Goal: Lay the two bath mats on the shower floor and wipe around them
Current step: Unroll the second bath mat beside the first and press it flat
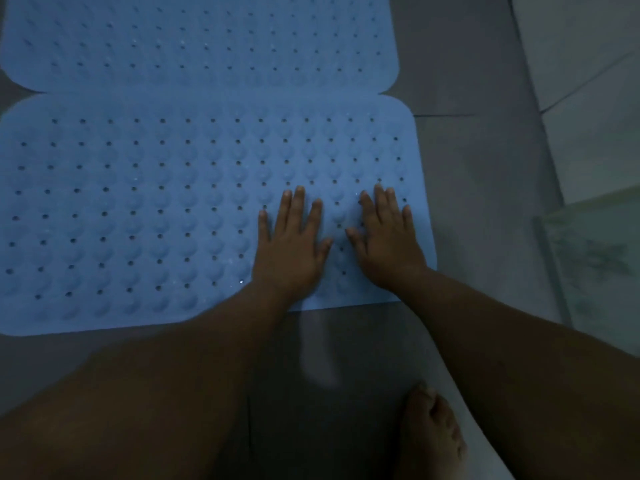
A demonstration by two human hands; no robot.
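Two blue rubber bath mats with rows of small holes and bumps lie flat on the grey shower floor, long edges touching. The far mat fills the top of the view. The near mat spreads across the middle. My left hand presses palm-down on the near mat toward its right end, fingers spread. My right hand lies flat beside it, close to the mat's right edge. Neither hand holds anything.
Grey floor tiles run along the right of the mats and in front of them. A pale raised ledge or wall rises at the right, with a glass panel below it. My bare foot stands on the floor at the bottom.
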